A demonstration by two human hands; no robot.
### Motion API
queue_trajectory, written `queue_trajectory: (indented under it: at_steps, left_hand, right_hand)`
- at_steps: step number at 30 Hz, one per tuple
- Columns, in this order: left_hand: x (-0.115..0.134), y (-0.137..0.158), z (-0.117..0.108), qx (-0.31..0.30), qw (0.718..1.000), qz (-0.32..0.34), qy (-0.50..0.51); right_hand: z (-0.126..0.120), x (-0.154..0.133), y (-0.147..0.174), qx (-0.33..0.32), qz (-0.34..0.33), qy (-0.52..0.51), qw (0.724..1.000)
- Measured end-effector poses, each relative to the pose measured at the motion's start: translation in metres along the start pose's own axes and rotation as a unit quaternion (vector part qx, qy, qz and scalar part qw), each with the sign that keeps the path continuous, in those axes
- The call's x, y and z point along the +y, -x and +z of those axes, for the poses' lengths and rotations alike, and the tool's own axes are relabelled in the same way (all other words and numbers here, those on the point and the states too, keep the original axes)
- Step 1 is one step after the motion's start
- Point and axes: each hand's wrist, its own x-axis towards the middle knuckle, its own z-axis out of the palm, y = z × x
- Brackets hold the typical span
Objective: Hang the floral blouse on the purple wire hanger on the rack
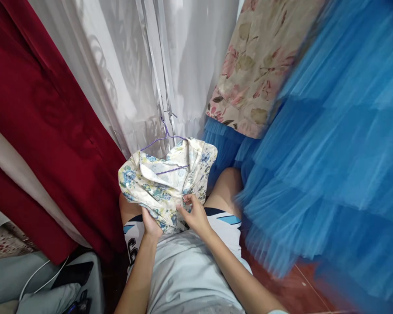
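Observation:
A small floral blouse (157, 192), white with blue and yellow-green flowers, lies over my lap on a purple wire hanger (166, 134). Its neckline faces up, and part of the hanger's lower bar shows inside the collar. My left hand (151, 223) grips the blouse's lower left part, with the fingers hidden beneath the cloth. At the front opening, my right hand (194, 213) pinches the fabric edge between thumb and fingers. Whether a button or other fastener is between those fingertips is too small to tell.
White sheer curtains (196, 56) hang ahead. Dark red cloth (52, 109) drapes on the left; floral fabric (249, 74) and a blue tulle skirt (321, 174) hang close on the right. At lower left, a grey plastic chair (96, 279) holds a dark device and a white cable. Reddish tile floor (291, 288) shows at lower right.

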Motion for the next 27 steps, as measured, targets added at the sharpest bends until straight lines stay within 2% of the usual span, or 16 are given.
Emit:
queue_trajectory:
  at_steps: [3,5,7,11,16,17,19,20,22,23,24,25,27]
  left_hand:
    - [-0.007,0.005,-0.006,0.031,0.997,-0.045,0.059]
    - [-0.012,0.006,-0.006,0.071,0.996,-0.036,0.047]
    - [-0.016,0.006,-0.006,0.085,0.996,-0.013,0.019]
    - [-0.021,0.005,-0.005,0.073,0.997,0.005,0.0]
    - [-0.022,0.003,-0.009,0.072,0.997,0.019,-0.028]
    - [-0.021,0.001,-0.011,0.081,0.995,0.043,-0.045]
    - [-0.016,-0.002,-0.017,0.136,0.977,0.133,-0.1]
    - [-0.013,-0.003,-0.02,0.175,0.956,0.19,-0.141]
    - [-0.007,-0.002,-0.025,0.236,0.894,0.305,-0.23]
    - [-0.005,-0.001,-0.025,0.234,0.863,0.355,-0.273]
    - [-0.004,0.001,-0.023,0.196,0.841,0.395,-0.312]
    - [-0.004,0.003,-0.02,0.127,0.829,0.419,-0.349]
    - [-0.006,0.004,-0.011,-0.053,0.817,0.409,-0.402]
  right_hand:
    - [0.012,0.0,-0.009,-0.059,-0.009,0.001,0.998]
    - [0.016,-0.001,-0.014,-0.079,-0.018,-0.018,0.997]
    - [0.017,0.0,-0.017,-0.081,-0.009,-0.052,0.995]
    - [0.016,0.005,-0.018,-0.061,0.035,-0.111,0.991]
    - [0.015,0.004,-0.016,-0.054,0.018,-0.11,0.992]
    - [0.014,0.002,-0.016,-0.052,0.018,-0.111,0.992]
    - [0.012,-0.001,-0.015,-0.046,0.032,-0.122,0.991]
    - [0.01,-0.003,-0.014,-0.045,0.043,-0.131,0.989]
    - [0.008,-0.006,-0.01,-0.047,0.063,-0.147,0.986]
    - [0.008,-0.008,-0.008,-0.051,0.07,-0.154,0.984]
    - [0.008,-0.01,-0.007,-0.056,0.075,-0.161,0.983]
    - [0.009,-0.012,-0.005,-0.059,0.077,-0.165,0.981]
    - [0.009,-0.015,-0.003,-0.064,0.073,-0.165,0.982]
